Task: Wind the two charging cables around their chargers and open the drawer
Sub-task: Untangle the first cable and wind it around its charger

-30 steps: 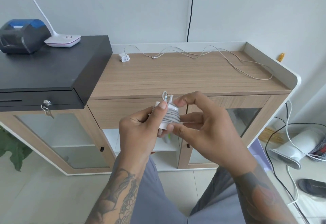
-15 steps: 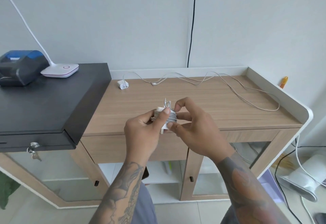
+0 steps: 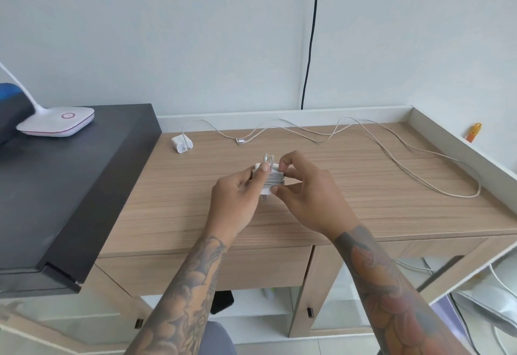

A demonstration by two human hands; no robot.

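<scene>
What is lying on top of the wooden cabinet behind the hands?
On the wooden cabinet, a second white charger lies by the back rail, its loose cable trailing right. The hands cover part of the top and most of the wound charger.

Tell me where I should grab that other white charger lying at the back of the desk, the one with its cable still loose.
Probably take the second charger by its two broad flat faces, coming from above and the front. It lies apart from the black box, its loose cable leaves from the right end and trails rightward, so a pinch on the block avoids the cable. Both hands, left and right, hold the wound charger.
</scene>
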